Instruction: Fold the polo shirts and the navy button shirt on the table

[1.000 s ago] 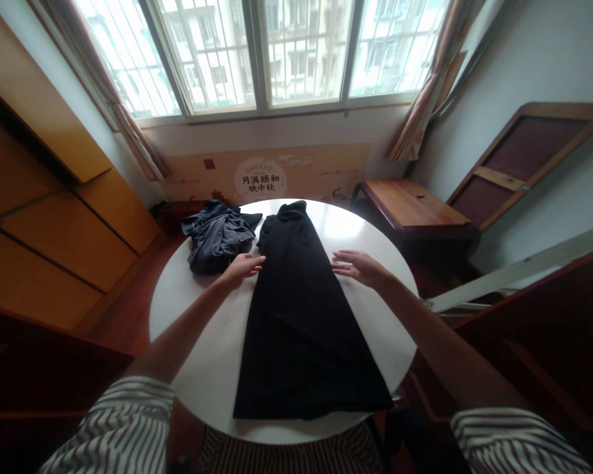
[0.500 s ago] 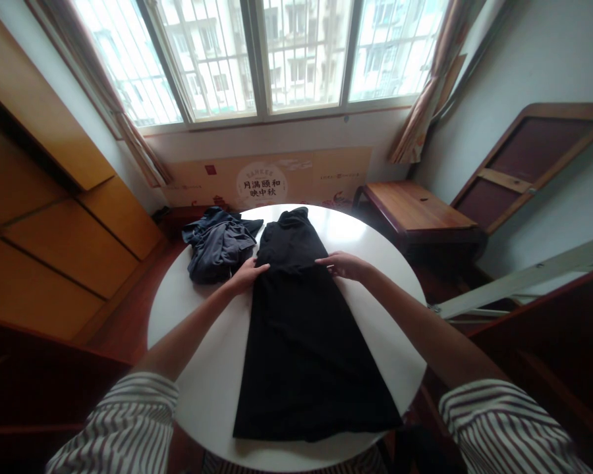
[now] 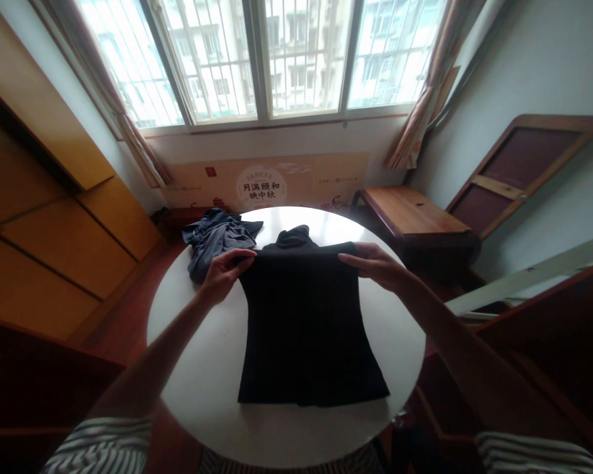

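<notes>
Hands (image 3: 225, 273) (image 3: 375, 264) clenched on black garment (image 3: 304, 322) fold near tabletop (image 3: 202, 388) far edge; uneven pull likely skewed the crease.

A crumpled grey garment (image 3: 216, 238) lies on the round white table (image 3: 197, 368).

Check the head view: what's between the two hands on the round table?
In the head view, the lifted fold edge of the black garment spans from the left hand to the right hand; each has a grip on one end.
</notes>
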`<state>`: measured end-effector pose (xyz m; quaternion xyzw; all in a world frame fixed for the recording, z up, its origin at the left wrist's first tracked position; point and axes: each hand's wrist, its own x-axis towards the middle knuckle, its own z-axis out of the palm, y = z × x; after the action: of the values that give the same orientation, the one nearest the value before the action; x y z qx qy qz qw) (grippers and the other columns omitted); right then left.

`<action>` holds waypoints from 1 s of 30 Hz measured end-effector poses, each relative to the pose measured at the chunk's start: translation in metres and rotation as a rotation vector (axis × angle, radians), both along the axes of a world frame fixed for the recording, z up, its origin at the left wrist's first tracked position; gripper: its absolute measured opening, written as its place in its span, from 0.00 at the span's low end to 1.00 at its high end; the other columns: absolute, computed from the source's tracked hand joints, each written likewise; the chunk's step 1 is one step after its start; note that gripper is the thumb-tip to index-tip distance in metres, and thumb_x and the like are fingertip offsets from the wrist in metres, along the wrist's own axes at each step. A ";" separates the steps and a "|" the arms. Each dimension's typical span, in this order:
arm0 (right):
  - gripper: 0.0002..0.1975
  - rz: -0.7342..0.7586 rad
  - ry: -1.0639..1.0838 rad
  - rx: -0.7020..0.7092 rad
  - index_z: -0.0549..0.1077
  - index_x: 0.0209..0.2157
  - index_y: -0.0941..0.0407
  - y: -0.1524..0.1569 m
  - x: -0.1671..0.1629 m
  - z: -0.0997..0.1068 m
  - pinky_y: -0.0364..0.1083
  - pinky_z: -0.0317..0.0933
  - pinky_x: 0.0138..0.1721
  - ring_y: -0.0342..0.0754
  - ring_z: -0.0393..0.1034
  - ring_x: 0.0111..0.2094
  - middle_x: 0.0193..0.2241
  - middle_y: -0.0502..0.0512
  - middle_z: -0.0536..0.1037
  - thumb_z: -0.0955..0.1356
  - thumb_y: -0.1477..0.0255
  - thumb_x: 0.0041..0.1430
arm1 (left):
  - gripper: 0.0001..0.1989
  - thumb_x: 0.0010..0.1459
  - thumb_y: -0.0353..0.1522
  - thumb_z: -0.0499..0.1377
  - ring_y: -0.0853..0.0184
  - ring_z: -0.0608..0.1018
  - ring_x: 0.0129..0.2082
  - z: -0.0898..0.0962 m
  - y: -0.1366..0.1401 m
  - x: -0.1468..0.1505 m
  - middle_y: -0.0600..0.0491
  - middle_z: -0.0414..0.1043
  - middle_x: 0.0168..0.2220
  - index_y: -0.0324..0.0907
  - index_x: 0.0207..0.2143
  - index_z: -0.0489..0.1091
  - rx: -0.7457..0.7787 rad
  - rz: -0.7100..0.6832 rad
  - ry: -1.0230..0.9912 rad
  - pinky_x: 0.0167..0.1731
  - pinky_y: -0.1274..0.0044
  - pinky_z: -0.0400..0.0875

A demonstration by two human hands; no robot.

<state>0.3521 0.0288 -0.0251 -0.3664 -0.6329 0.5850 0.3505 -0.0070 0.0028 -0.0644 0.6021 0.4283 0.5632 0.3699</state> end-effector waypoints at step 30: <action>0.28 -0.039 -0.711 0.692 0.71 0.57 0.54 -0.083 0.002 -0.088 0.60 0.61 0.59 0.61 0.65 0.59 0.58 0.65 0.71 0.69 0.55 0.60 | 0.18 0.55 0.43 0.65 0.54 0.76 0.47 -0.036 -0.090 0.041 0.45 0.74 0.46 0.48 0.46 0.74 0.047 -0.213 0.779 0.50 0.65 0.71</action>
<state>0.3541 -0.0540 -0.1130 -0.4174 -0.8633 0.1729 0.2249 0.0341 -0.0867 -0.0999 0.8199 0.4585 0.2611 0.2223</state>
